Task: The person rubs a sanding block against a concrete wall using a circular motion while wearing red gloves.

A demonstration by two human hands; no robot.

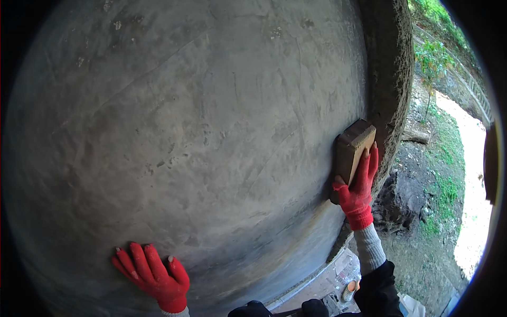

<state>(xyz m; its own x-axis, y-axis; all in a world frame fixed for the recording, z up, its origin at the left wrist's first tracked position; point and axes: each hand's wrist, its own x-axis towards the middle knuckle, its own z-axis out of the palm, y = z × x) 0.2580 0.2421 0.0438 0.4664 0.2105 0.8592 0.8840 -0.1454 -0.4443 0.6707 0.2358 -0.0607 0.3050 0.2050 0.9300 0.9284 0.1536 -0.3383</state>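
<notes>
A grey, plastered wall (211,132) with blotches and fine lines fills most of the view. At its right edge, my right hand (359,185) in a red fingertip-less glove grips a brown rectangular block (355,147). One dark face of the block lies toward the wall, and my fingers stretch along its lighter side. Whether it is a sanding block or another kind I cannot tell. My left hand (154,274), gloved the same way, rests against the wall at the lower left. Its fingers are spread and hold nothing.
A rough concrete edge (398,90) runs down the wall's right side. Beyond it lie a dark stump-like lump (401,198), grassy ground (446,153), a small tree (432,58) and a pale path (472,211). Below, a striped cup-like item (349,290) stands near other clutter.
</notes>
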